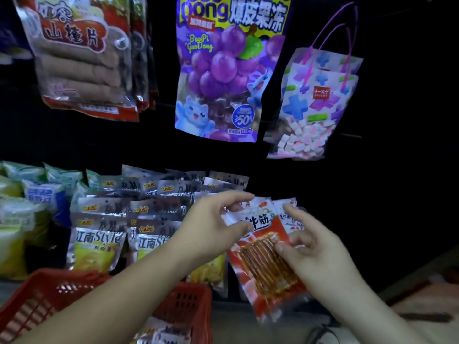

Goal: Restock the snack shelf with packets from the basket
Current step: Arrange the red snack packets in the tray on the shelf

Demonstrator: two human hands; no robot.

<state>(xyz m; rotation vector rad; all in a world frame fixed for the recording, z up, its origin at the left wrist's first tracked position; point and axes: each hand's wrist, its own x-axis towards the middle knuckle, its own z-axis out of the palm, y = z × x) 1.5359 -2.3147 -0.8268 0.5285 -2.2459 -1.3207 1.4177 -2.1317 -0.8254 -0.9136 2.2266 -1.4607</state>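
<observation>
A red and white snack packet (267,259) with brown strips showing through its window is held upright in front of the dark shelf. My left hand (211,224) pinches its top left corner. My right hand (315,247) grips its right edge, and more packets of the same kind (289,214) are fanned behind it. The red plastic basket (44,294) sits at the lower left under my left forearm, with silver packets (161,331) inside it.
Rows of silver and yellow packets (99,242) stand on the shelf left of my hands, with green and white bags (22,202) farther left. Above hang a hawthorn bag (79,55), a purple grape jelly bag (223,70) and a marshmallow bag (315,105). Dark space lies right.
</observation>
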